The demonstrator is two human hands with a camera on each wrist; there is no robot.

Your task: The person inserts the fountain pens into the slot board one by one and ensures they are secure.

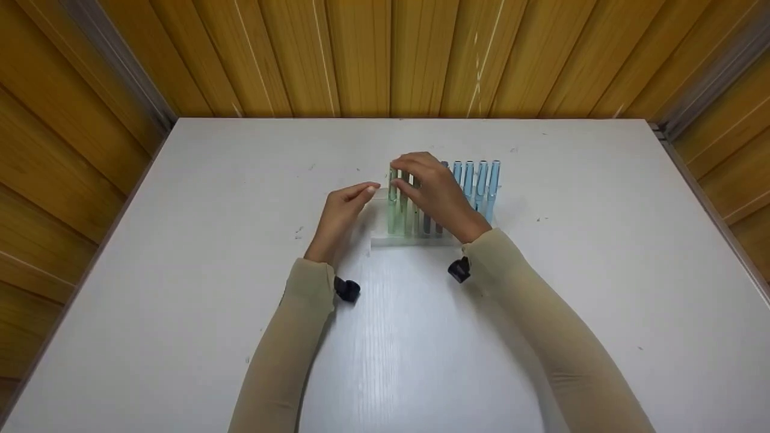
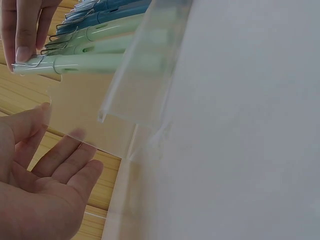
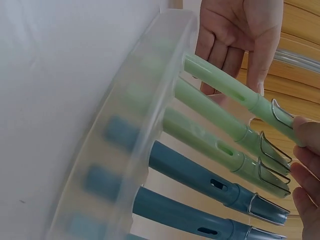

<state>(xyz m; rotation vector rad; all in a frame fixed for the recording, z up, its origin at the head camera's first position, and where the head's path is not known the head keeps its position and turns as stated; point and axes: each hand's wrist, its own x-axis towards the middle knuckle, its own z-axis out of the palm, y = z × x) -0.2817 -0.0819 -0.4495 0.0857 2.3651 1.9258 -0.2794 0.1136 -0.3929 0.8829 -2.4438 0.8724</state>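
Pens (image 1: pixel 475 183) fill the clear rack (image 1: pixel 412 240) – right hand (image 1: pixel 436 195) pinches the end green pen (image 3: pixel 235 90), barely seated; left hand (image 1: pixel 340 210) open-fingered beside.

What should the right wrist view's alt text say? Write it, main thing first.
Right hand fingertips pinch the clipped cap of a green pen standing in a clear holder, beside two more green pens and dark blue pens; the open left hand waits behind.

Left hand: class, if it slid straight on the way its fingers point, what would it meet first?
Probably the clear holder; the left hand lies open beside its end, with the outermost green pen just beyond. Depth is uncertain.
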